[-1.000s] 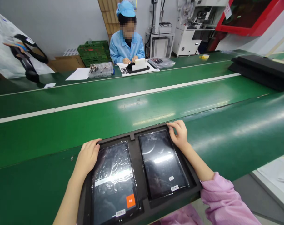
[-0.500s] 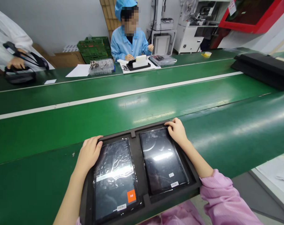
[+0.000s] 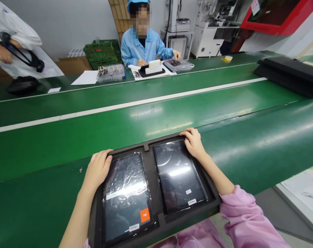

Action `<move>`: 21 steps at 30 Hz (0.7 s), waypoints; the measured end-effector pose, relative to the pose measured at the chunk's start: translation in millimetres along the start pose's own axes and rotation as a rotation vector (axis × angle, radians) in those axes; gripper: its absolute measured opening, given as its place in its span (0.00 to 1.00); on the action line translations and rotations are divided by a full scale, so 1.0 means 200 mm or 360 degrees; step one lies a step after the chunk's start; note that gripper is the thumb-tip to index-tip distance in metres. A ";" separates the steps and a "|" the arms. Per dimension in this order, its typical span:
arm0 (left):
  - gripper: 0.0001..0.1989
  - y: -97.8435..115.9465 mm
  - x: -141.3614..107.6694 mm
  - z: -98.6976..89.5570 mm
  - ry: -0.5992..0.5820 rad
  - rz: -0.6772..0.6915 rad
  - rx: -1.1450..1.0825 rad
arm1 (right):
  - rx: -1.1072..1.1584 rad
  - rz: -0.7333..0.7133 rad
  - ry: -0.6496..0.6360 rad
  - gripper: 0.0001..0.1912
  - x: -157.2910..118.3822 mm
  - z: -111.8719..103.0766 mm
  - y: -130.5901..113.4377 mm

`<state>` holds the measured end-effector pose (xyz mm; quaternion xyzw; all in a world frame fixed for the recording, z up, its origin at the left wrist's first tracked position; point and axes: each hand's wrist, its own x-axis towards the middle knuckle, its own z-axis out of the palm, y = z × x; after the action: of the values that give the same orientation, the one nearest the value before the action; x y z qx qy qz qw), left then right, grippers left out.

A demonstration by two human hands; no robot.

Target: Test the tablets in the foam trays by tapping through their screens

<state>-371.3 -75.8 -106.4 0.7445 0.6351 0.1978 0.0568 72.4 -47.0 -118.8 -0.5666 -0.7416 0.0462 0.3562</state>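
A black foam tray (image 3: 151, 182) with two recesses lies on the near edge of the green bench. In the left recess is a tablet (image 3: 124, 203) under wrinkled clear film, bearing an orange "Fail" sticker (image 3: 144, 215) and a small barcode label. The right recess holds another dark tablet (image 3: 178, 182) with two small white labels. My left hand (image 3: 98, 170) is closed over the tray's far left corner, fingers hooked on the rim. At the far right corner, my right hand (image 3: 194, 143) grips the rim, its thumb near the tablet's top edge.
Across the green belt (image 3: 115, 127) a person in blue (image 3: 147, 48) sits by a white block in a black holder (image 3: 151, 70) and clear cases (image 3: 179, 65). Another person in white (image 3: 19, 44) holds a black strapped device (image 3: 19, 51). Black foam (image 3: 290, 75) lies at right.
My hands and the tray stay nearly still. The person in blue has moved a hand onto the clear case. The person in white has lifted the strapped device left, apart from a black object on the bench.
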 end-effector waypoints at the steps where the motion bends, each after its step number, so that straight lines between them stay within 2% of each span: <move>1: 0.29 0.00 0.00 0.00 -0.0006 0.0000 0.0000 | -0.0023 0.0026 -0.0006 0.18 0.00 0.00 0.00; 5: 0.27 0.00 0.00 0.00 0.0009 0.0000 0.0001 | -0.0077 -0.0086 -0.0024 0.11 0.00 0.00 -0.01; 7: 0.27 0.00 0.00 0.00 -0.0003 -0.0003 0.0001 | -0.0076 -0.0151 -0.0003 0.12 0.00 -0.01 -0.01; 11: 0.27 0.04 -0.01 -0.01 -0.0047 -0.0041 0.0002 | -0.0047 -0.0124 0.0026 0.15 -0.01 -0.01 0.00; 16: 0.24 0.08 -0.03 -0.02 -0.0089 -0.0076 -0.0016 | 0.0028 -0.0165 0.0049 0.14 -0.03 -0.01 0.03; 21: 0.22 0.08 -0.05 -0.02 -0.0103 -0.0104 -0.0006 | 0.0061 -0.0173 0.0069 0.13 -0.04 -0.01 0.05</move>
<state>-358.5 -89.4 -99.9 0.7292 0.6565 0.1730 0.0851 83.3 -51.0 -126.1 -0.5195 -0.7623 0.0286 0.3849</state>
